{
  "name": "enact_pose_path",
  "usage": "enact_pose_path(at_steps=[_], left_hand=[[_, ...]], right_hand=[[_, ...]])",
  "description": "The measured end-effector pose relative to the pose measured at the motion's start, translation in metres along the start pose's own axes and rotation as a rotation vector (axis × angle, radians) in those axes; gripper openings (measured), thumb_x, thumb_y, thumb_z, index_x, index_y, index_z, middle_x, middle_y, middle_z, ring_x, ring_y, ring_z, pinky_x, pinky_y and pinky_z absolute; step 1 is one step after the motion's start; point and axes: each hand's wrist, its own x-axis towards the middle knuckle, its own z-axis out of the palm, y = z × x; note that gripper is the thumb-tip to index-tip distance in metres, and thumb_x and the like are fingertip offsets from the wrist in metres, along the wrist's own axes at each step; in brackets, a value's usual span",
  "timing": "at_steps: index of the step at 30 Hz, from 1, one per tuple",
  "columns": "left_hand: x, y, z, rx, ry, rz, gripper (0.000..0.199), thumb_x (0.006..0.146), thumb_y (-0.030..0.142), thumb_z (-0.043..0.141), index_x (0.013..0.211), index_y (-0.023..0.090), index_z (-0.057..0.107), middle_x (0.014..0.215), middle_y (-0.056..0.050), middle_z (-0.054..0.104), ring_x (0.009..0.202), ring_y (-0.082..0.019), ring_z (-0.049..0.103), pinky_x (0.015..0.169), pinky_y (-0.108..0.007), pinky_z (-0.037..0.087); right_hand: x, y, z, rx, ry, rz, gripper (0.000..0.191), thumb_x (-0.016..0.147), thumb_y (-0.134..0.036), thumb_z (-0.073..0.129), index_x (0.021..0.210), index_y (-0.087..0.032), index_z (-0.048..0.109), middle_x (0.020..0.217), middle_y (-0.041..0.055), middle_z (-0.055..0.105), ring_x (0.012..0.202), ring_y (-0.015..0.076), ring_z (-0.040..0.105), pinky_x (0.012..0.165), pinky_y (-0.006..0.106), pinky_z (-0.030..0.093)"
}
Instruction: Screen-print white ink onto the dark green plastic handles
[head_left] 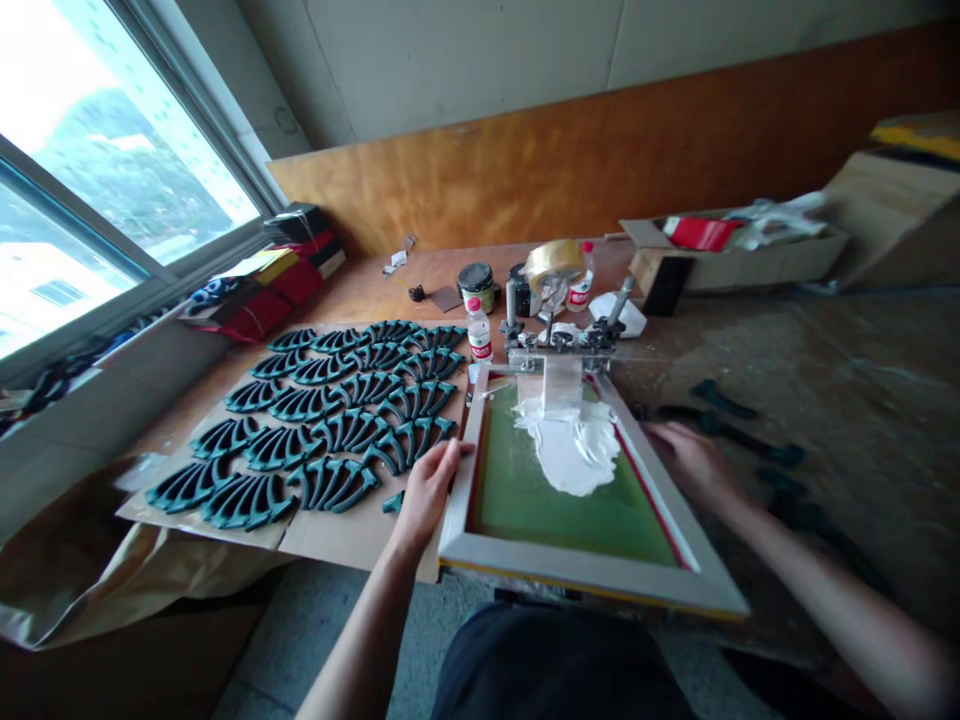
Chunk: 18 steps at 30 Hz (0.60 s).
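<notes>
A silver-framed printing screen (510,480) with green mesh lies in front of me. A pool of thick white paste (574,460) covers part of its mesh, and a clear block-like scraper (561,388) stands at the paste's far end. My left hand (426,495) is at the frame's left edge, fingers closed together; what they grip is hidden. Beyond the frame's right edge is my right hand (694,465), blurred, close to a dark green curved handle (679,412). Its fingertips are partly out of sight. A metal clamp hinge (562,345) joins the frame's far side.
Rows of dark green curved handles (326,475) lie on cardboard (322,540) at left. Behind the frame stand a water bottle (478,332), a dark-lidded jar (476,285) and a tape roll (555,258). More loose handles (724,398) and an open carton (780,258) are at right.
</notes>
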Motion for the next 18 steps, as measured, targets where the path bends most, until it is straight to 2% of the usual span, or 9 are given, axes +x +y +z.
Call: enact_pose_path(at_steps=[3,5,6,8,10,12,15,18], left_hand=[[-0.004,-0.057,0.008,0.114,-0.034,-0.087,0.067,0.082,0.055,0.058,0.137,0.017,0.052,0.076,-0.001,0.064,0.070,-0.015,0.058,0.065,-0.023,0.044],[0.000,-0.080,0.014,0.222,0.000,-0.107,0.069,0.083,0.049,0.058,0.143,0.019,0.043,0.072,0.001,0.063,0.068,-0.015,0.058,0.066,-0.023,0.044],[0.003,-0.086,0.016,0.264,0.010,-0.117,0.068,0.084,0.047,0.057,0.144,0.021,0.042,0.072,0.001,0.064,0.068,-0.015,0.058,0.066,-0.023,0.044],[0.008,-0.091,0.018,0.310,-0.001,-0.136,0.065,0.085,0.044,0.056,0.144,0.022,0.042,0.074,0.000,0.066,0.069,-0.016,0.060,0.066,-0.023,0.045],[0.010,-0.091,0.017,0.328,-0.018,-0.157,0.062,0.086,0.043,0.055,0.143,0.023,0.043,0.079,-0.001,0.068,0.073,-0.017,0.063,0.066,-0.023,0.046],[0.010,-0.091,0.015,0.323,-0.023,-0.164,0.061,0.086,0.044,0.054,0.143,0.024,0.045,0.083,-0.002,0.070,0.078,-0.018,0.065,0.069,-0.024,0.047],[0.009,-0.095,0.015,0.294,-0.026,-0.164,0.061,0.086,0.046,0.053,0.142,0.024,0.045,0.089,-0.003,0.072,0.084,-0.020,0.067,0.071,-0.025,0.049],[0.007,-0.095,0.016,0.284,-0.017,-0.163,0.061,0.086,0.047,0.054,0.141,0.023,0.046,0.092,-0.004,0.073,0.086,-0.020,0.068,0.073,-0.026,0.050]], right_hand=[[0.041,-0.018,-0.013,-0.008,0.086,-0.061,0.041,0.091,-0.036,0.052,0.127,-0.015,0.055,0.116,0.0135,0.060,0.099,0.0268,0.060,0.082,0.038,0.052],[0.068,-0.045,-0.010,-0.065,0.056,-0.155,0.057,0.083,-0.033,0.065,0.133,-0.013,0.047,0.127,0.0164,0.053,0.112,0.0299,0.054,0.092,0.041,0.047],[0.078,-0.060,-0.005,-0.104,0.008,-0.192,0.057,0.079,-0.029,0.069,0.129,-0.012,0.049,0.124,0.0166,0.054,0.113,0.0308,0.052,0.093,0.041,0.045],[0.084,-0.083,0.006,-0.150,-0.135,-0.231,0.038,0.076,-0.020,0.070,0.112,-0.015,0.058,0.109,0.0126,0.061,0.103,0.0282,0.056,0.088,0.038,0.046],[0.072,-0.095,0.014,-0.143,-0.252,-0.274,0.016,0.078,-0.010,0.061,0.092,-0.017,0.061,0.091,0.0072,0.064,0.089,0.0230,0.058,0.080,0.033,0.045],[0.048,-0.094,0.015,-0.109,-0.290,-0.371,0.019,0.078,-0.002,0.051,0.083,-0.018,0.060,0.083,0.0056,0.063,0.083,0.0202,0.056,0.076,0.030,0.043],[0.017,-0.084,0.001,-0.033,-0.320,-0.580,0.027,0.076,0.001,0.044,0.083,-0.018,0.062,0.083,0.0062,0.063,0.083,0.0200,0.054,0.075,0.031,0.043],[0.013,-0.079,-0.014,0.044,-0.425,-0.652,0.028,0.074,0.001,0.045,0.080,-0.019,0.062,0.078,0.0041,0.062,0.079,0.0192,0.054,0.074,0.032,0.043]])
